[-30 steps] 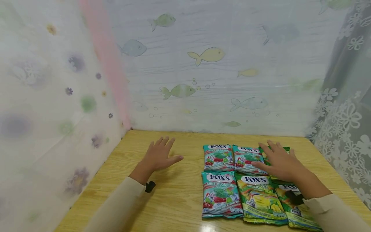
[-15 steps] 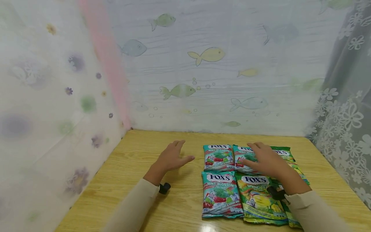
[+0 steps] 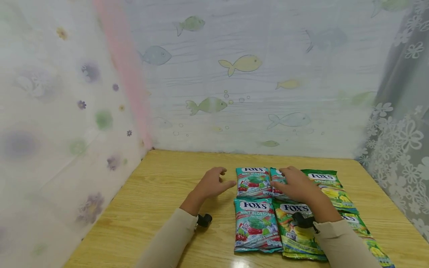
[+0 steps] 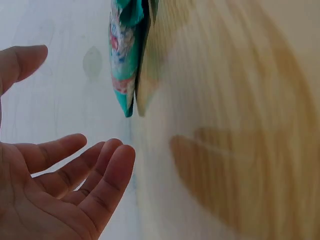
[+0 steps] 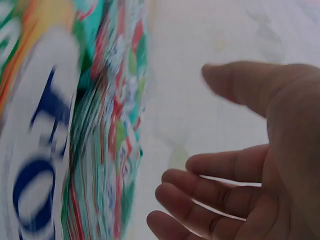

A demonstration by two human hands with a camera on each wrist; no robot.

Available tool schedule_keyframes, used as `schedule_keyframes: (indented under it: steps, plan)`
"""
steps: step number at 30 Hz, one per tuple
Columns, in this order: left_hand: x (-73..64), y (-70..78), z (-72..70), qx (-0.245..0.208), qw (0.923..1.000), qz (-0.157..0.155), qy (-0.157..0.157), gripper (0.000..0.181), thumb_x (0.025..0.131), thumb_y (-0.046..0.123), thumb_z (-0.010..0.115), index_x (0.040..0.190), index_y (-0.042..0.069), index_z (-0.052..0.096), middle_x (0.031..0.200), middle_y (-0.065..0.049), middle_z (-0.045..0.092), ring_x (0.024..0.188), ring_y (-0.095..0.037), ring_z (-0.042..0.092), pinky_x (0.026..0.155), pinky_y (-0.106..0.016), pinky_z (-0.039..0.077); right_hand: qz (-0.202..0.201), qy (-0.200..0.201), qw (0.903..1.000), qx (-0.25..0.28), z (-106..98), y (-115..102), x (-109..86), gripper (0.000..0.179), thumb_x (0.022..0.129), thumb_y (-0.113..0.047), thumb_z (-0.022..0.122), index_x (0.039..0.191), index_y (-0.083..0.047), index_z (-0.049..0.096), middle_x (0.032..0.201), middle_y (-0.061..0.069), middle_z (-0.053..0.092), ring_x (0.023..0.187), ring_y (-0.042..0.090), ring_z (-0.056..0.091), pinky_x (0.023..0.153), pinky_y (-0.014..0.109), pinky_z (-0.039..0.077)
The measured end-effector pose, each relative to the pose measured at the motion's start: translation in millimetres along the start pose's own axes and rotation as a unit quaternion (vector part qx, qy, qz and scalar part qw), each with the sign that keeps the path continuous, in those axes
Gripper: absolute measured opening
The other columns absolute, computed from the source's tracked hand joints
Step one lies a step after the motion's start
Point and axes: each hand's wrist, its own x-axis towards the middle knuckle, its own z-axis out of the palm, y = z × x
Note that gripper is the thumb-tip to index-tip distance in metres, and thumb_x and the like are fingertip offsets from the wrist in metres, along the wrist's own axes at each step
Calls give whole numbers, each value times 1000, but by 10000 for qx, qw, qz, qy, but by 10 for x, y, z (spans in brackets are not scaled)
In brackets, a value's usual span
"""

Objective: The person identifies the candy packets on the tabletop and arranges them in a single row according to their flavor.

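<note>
In the head view, several Fox's candy bags lie in two rows on the table. My left hand (image 3: 214, 184) is just left of the back-left teal Mint Blossom bag (image 3: 253, 182), its fingers loosely bent and holding nothing. In the left wrist view, a gap shows between its fingers and a teal bag (image 4: 123, 60). My right hand (image 3: 298, 186) hovers over the back-middle teal bag (image 3: 277, 176) and partly covers it. The right wrist view shows that hand's palm with spread thumb and nothing held, beside a Fox's bag (image 5: 37, 150).
A teal Mint Blossom bag (image 3: 256, 225) and a green-yellow Spring Tea bag (image 3: 291, 232) lie in front. On the right are two more green bags, one at the back (image 3: 330, 190) and one nearer (image 3: 373, 243). Patterned curtains enclose the wooden table (image 3: 161, 175).
My left hand has moved right, toward the back-left teal bag, and its fingers have bent more. My right hand has shifted left, uncovering the green bags on the right. The bags stay put.
</note>
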Motion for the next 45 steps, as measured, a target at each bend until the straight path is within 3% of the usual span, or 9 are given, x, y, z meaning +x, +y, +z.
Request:
schedule_keyframes:
  steps: [6,9,14,26,29,33,36,39,45]
  plan:
    - [21,60,135,-1207,9920,-340,-120,68,98,43,71,149,4,51,135,-13,62,106,-27,70,84,-42,62,40,-97,9989,458,36,-64,75,66,104,-37,63,143,14,51,131,32,63,113,45,65,88,56,57]
    - [25,92,186,-1756,9827,-558,-201,65,97,38,73,148,2,52,131,-13,63,96,-23,73,83,-40,63,70,-109,9976,673,91,-78,103,43,103,-34,64,118,7,66,107,23,69,87,34,66,72,46,55]
    - [54,110,250,-2234,9713,-705,-412,63,97,32,74,147,1,52,132,-15,64,98,-23,75,92,-43,61,101,13,9957,918,213,-71,138,38,103,-32,64,75,-12,50,63,0,39,55,16,32,55,33,32]
    - [84,64,297,-2730,9575,-721,-594,60,98,27,74,146,-2,54,139,-18,62,105,-25,74,92,-40,62,416,186,9924,1143,378,-138,165,42,102,-27,64,69,-11,45,59,2,33,51,17,30,53,34,33]
    - [87,46,304,-2692,9583,-739,-602,58,98,27,75,145,-1,56,138,-16,63,107,-24,72,93,-39,61,504,90,9929,1070,391,-175,162,31,102,-28,64,95,2,67,73,9,57,56,20,44,57,36,41]
    - [93,36,309,-2668,9582,-790,-657,58,97,29,76,145,2,58,138,-14,63,109,-22,72,97,-40,60,633,-85,9926,1035,392,-208,145,53,102,-30,64,135,11,60,99,17,69,65,20,53,64,36,45]
    - [94,53,296,-2670,9573,-855,-707,58,97,31,75,145,4,58,140,-13,63,109,-22,72,101,-43,57,673,-172,9920,1050,380,-220,142,34,103,-30,63,106,4,66,77,10,57,58,17,43,58,35,39]
    - [88,73,273,-2656,9571,-874,-760,57,98,32,74,146,5,58,141,-12,63,110,-22,72,104,-44,55,650,-230,9923,1029,370,-226,149,33,103,-30,63,82,-7,54,65,4,41,54,17,36,54,33,35]
    - [74,54,269,-2713,9553,-844,-816,52,99,29,72,144,6,60,137,-11,65,112,-23,71,102,-44,56,687,-234,9921,1023,420,-212,153,32,101,-30,65,80,-9,55,64,2,41,53,17,36,52,33,35]
